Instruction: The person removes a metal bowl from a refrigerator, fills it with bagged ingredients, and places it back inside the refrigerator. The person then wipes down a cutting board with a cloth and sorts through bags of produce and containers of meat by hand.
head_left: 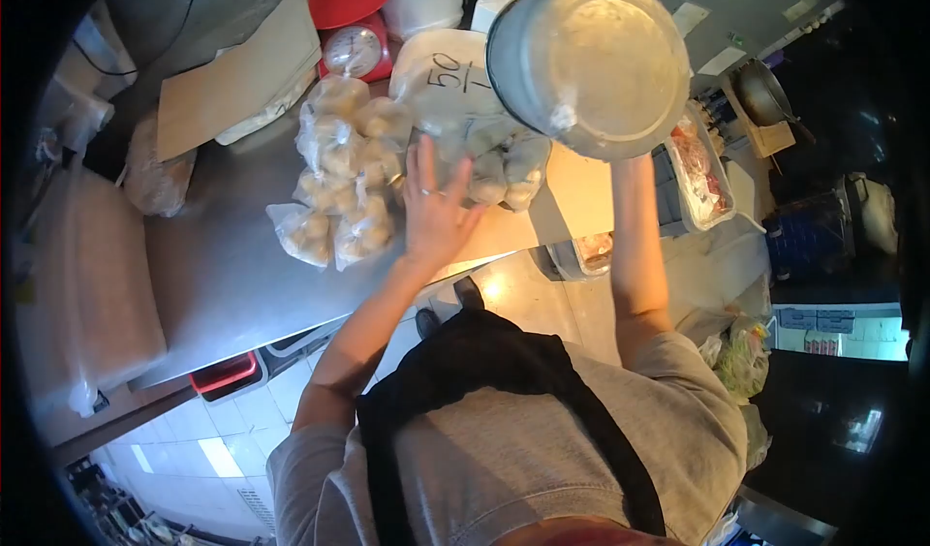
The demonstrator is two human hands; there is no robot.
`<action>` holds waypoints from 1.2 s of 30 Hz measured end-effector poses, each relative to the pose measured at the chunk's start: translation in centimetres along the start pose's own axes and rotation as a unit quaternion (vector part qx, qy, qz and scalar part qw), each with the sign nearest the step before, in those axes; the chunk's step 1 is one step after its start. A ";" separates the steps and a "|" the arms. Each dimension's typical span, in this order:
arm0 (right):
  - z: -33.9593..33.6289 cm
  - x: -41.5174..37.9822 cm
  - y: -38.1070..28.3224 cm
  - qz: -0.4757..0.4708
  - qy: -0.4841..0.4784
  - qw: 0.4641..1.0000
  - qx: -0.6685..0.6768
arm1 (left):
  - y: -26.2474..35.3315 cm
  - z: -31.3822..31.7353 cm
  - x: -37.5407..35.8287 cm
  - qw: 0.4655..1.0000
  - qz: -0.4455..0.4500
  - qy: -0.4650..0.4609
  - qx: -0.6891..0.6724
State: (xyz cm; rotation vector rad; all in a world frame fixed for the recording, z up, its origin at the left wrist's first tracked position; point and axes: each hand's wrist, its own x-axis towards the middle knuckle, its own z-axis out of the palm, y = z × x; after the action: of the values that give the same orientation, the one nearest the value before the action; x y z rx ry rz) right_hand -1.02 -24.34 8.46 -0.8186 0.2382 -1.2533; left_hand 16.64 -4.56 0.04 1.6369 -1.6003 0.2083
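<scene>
My left hand has its fingers spread, a ring on one of them, and lies against small clear plastic bags. Round pale balls fill these bags; one group of bags lies to its left, another to its right in shade. A large metal pot is held up over the right part of the counter, its base facing me. My right arm reaches up to the pot's near edge; the pot hides the fingers of my right hand. A whitish lid or board marked "50" lies behind the bags.
At the back stands a red kitchen scale. Cardboard and a wrapped bundle lie on the metal counter. A white tray of red packaged food is at right. A red-rimmed bin stands below.
</scene>
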 end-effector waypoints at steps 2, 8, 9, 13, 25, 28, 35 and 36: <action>1.6 0.7 -0.5 -0.008 0.002 0.999 -0.037 | -2.6 -2.3 0.7 0.983 -0.108 -0.017 -0.145; 13.3 -1.7 2.3 -0.348 -0.245 0.752 -0.503 | -7.4 -16.9 5.0 0.841 -0.296 0.005 -0.453; 15.3 -3.0 3.5 -0.472 -0.364 0.635 -0.492 | -7.6 -19.3 5.0 0.795 -0.326 -0.034 -0.511; 19.8 -8.4 6.5 -0.568 -0.496 0.487 -0.440 | -7.8 -24.6 2.0 0.789 -0.369 -0.043 -0.489; 18.7 1.8 18.5 -0.186 -0.474 0.630 -0.586 | -9.4 -32.7 -13.7 0.828 -0.442 0.265 -0.220; 14.1 1.9 23.4 -0.123 -0.517 0.527 -0.663 | -11.2 -31.9 -16.8 0.820 -0.463 0.295 -0.162; 18.1 -2.8 23.3 -0.102 -0.484 0.440 -0.750 | -12.1 -29.5 -20.7 0.781 -0.464 0.342 -0.239; 18.4 -3.0 23.7 -0.136 -0.500 0.421 -0.745 | -10.5 -29.5 -19.1 0.781 -0.486 0.323 -0.224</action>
State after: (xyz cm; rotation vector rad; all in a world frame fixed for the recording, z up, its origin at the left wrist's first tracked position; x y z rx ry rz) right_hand 26.29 -12.13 4.85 -3.1164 0.1738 -0.2257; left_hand 34.78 27.25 2.77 1.5488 -0.1474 -0.1488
